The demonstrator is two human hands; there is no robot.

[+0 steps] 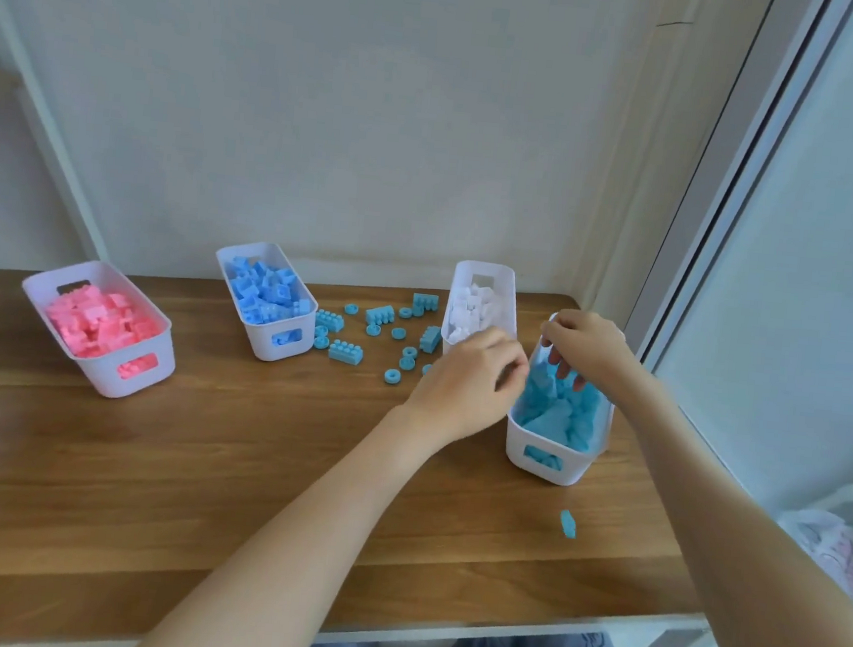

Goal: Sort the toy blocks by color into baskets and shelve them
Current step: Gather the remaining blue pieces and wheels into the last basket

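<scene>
While the right hand (585, 347) pinches the far rim of the teal-block basket (541, 457), the left hand (471, 379) curls beside it, its contents too blurred to tell; loose teal blocks (344, 352) left of both look light and rigid, best pinched across their flat sides

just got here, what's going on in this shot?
A person is sorting toy blocks at a wooden table. Both hands are at the teal basket on the right: the right hand dips into its far end, the left hand is by its left rim, too blurred to read. The pink basket, blue basket and white basket hold blocks. Between the last two lie loose teal blocks.
</scene>
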